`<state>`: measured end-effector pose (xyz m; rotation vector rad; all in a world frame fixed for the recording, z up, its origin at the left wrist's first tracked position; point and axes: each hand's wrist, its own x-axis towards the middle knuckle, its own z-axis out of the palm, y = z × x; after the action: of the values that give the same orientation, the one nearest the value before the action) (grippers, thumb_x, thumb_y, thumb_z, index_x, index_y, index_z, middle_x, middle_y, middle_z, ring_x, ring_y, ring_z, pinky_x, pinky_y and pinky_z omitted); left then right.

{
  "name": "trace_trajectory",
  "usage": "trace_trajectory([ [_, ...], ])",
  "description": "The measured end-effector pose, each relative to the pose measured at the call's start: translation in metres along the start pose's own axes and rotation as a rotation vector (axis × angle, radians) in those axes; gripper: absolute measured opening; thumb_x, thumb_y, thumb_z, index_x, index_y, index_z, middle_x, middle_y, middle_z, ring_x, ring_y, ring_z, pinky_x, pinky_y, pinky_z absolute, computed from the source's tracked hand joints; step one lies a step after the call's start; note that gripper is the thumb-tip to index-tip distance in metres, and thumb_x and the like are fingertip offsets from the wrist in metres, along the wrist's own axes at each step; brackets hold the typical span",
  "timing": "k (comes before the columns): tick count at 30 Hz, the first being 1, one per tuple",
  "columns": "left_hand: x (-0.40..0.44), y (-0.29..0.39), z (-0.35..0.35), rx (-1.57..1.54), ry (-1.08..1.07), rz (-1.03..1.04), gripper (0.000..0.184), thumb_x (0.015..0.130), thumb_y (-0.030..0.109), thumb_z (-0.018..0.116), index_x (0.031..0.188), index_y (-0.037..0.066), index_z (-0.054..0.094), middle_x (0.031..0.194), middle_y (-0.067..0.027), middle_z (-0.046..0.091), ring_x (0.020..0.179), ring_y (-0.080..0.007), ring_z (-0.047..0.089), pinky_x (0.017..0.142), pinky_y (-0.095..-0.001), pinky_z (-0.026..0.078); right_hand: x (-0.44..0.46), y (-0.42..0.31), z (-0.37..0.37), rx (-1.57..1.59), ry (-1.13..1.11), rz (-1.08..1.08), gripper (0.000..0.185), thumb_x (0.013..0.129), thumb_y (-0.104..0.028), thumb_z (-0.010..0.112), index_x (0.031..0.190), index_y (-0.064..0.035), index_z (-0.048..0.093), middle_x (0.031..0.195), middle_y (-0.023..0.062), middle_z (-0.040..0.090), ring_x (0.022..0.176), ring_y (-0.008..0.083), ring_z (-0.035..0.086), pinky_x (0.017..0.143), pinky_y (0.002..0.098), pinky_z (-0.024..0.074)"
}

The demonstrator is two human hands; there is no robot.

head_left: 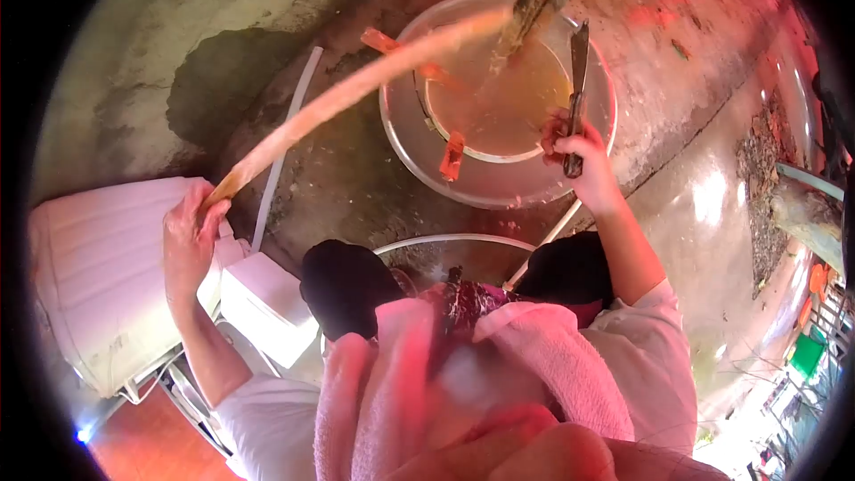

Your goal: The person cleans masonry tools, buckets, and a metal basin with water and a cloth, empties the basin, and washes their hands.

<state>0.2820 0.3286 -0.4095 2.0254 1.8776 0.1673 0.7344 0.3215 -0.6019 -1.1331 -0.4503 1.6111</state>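
Observation:
My left hand [193,223] is closed on the near end of a long pale strip [356,85], which slants up and right over a round clear basin [405,151]. My right hand [579,153] grips the handle of a knife [580,62], its dark blade pointing up, above the basin's right side. Murky liquid [490,102] lies within an inner round container in the basin. Two dark, rough pieces [539,9] stick up at the far rim, beside the strip's far end. Orange-red pieces [452,156] sit on the inner container's edge.
A white padded seat [116,276] and a white box [267,303] stand at the left. A thin pale bar [285,142] lies on the wet concrete floor [677,107]. Debris [761,187] and a green object [808,352] are at the right.

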Motion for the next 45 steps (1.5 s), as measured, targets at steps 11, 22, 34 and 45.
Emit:
trace_trajectory([
  [11, 0.091, 0.059, 0.185, -1.243, -0.122, -0.085, 0.022, 0.091, 0.007, 0.049, 0.112, 0.003, 0.048, 0.072, -0.0003, 0.046, 0.059, -0.0103, 0.049, 0.058, -0.0272, 0.045, -0.014, 0.026, 0.073, -1.055, -0.238, -0.619, 0.056, 0.087, -0.021, 0.059, 0.138, -0.0107, 0.037, 0.110, 0.0207, 0.060, 0.100, 0.0344, 0.059, 0.085, 0.0400, 0.0459],
  [22, 0.123, 0.125, 0.190, -0.486, 0.266, 0.076, 0.035, 0.088, 0.001, 0.038, 0.122, 0.002, 0.047, 0.097, -0.0224, 0.062, 0.091, -0.0387, 0.060, 0.073, -0.0418, 0.048, 0.004, 0.021, 0.124, -1.065, -0.006, -0.893, 0.042, 0.090, -0.020, 0.050, 0.131, -0.0132, 0.044, 0.086, 0.0216, 0.064, 0.078, 0.0409, 0.061, 0.069, 0.0477, 0.0486],
  [34, 0.125, 0.105, 0.194, -0.308, 0.271, 0.011, 0.022, 0.081, -0.001, 0.042, 0.102, -0.006, 0.046, 0.085, -0.0296, 0.060, 0.084, -0.0465, 0.058, 0.070, -0.0493, 0.047, -0.010, -0.003, 0.122, -1.102, -0.202, -0.392, 0.040, 0.089, -0.019, 0.055, 0.127, -0.0068, 0.048, 0.084, 0.0194, 0.062, 0.077, 0.0304, 0.064, 0.072, 0.0348, 0.0489],
  [45, 0.108, 0.108, 0.251, -0.322, 0.313, 0.200, 0.024, 0.088, 0.004, 0.047, 0.111, -0.006, 0.048, 0.094, -0.0295, 0.058, 0.094, -0.0394, 0.058, 0.076, -0.0414, 0.047, 0.059, -0.037, 0.147, -1.040, 0.091, -0.569, 0.042, 0.091, -0.022, 0.051, 0.131, -0.0102, 0.046, 0.102, 0.0253, 0.061, 0.095, 0.0375, 0.061, 0.080, 0.0382, 0.0484],
])
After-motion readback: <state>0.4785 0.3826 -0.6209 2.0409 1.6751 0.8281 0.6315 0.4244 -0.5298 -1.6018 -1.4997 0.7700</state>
